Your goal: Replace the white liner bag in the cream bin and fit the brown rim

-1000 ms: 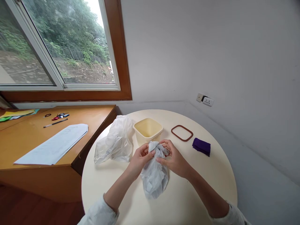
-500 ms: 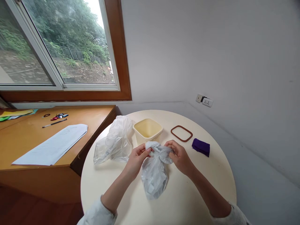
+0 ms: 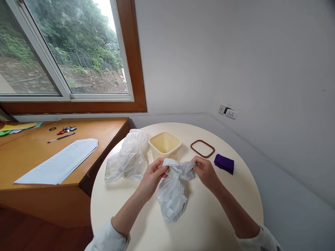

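A crumpled whitish plastic bag (image 3: 172, 200) sits at the near middle of the round table, its neck twisted together and its body bulging below. My left hand (image 3: 154, 174) pinches one end of the neck between thumb and fingers. On the other side, my right hand (image 3: 205, 170) grips the opposite end, and the plastic between them is drawn out sideways. What the bag holds inside cannot be made out. Just behind the bag stands a cream square tub (image 3: 165, 143) with no lid on it, its lower front partly hidden by my hands and the bag.
Left of the tub lies a clear plastic bag (image 3: 128, 157). A brown rounded frame (image 3: 202, 149) and a folded purple cloth (image 3: 224, 164) lie on the right of the round table (image 3: 209, 216). The wooden desk (image 3: 110, 129) holds paper sheets (image 3: 60, 162), a pen (image 3: 61, 138) and small items.
My right hand has moved slightly right, pulling its end of the bag's neck farther out, so the twisted part looks tighter. My left hand stays nearly in place.
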The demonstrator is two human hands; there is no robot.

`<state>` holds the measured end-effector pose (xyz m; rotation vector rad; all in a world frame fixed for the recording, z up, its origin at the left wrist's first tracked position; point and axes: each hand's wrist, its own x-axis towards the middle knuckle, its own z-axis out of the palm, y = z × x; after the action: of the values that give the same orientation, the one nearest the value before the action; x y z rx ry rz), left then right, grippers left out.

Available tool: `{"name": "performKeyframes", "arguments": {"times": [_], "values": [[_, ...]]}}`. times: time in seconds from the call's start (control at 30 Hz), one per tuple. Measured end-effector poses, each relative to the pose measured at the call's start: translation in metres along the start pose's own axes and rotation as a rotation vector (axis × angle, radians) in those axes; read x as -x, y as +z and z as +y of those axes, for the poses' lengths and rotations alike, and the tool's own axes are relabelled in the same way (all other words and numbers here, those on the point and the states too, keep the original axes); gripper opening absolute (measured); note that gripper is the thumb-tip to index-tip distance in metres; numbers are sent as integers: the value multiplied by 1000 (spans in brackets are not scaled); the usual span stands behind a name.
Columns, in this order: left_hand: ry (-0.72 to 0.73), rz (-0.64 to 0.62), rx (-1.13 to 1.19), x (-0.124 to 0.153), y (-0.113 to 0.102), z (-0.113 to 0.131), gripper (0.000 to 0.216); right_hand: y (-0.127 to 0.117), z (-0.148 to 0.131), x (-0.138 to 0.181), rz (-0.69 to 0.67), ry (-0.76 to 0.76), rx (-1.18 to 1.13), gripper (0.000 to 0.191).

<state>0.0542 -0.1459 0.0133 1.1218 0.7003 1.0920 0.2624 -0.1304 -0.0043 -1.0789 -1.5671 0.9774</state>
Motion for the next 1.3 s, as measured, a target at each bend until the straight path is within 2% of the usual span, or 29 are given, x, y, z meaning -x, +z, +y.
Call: {"name": "performKeyframes", "arguments": {"times": [0.27, 0.43, 0.5, 0.6, 0.7, 0.8, 0.9, 1.0, 1.17, 1.3], "values": [[40, 16, -291, 7, 15, 15, 9, -2, 11, -12, 158, 46, 74, 3], [172, 92, -525, 10, 21, 27, 14, -2, 4, -8, 290, -70, 17, 4], [246, 163, -656, 9, 22, 29, 15, 0, -5, -1, 273, -157, 34, 2], [343, 225, -776, 8, 24, 31, 15, 7, -24, 11, 115, -253, 132, 4], [376, 182, -770, 8, 27, 33, 20, 19, -40, 20, -53, -251, 225, 14], [355, 91, -738, 8, 31, 34, 26, 31, -47, 23, -111, -216, 245, 21], [331, 30, -731, 8, 33, 37, 29, 39, -46, 20, -70, -204, 253, 13], [325, 34, -751, 9, 32, 43, 30, 39, -45, 15, -28, -240, 253, 11], [291, 95, -780, 9, 31, 47, 25, 33, -45, 9, 30, -270, 238, 9], [262, 185, -792, 7, 32, 43, 25, 35, -41, 12, 104, -225, 210, 8]]}}
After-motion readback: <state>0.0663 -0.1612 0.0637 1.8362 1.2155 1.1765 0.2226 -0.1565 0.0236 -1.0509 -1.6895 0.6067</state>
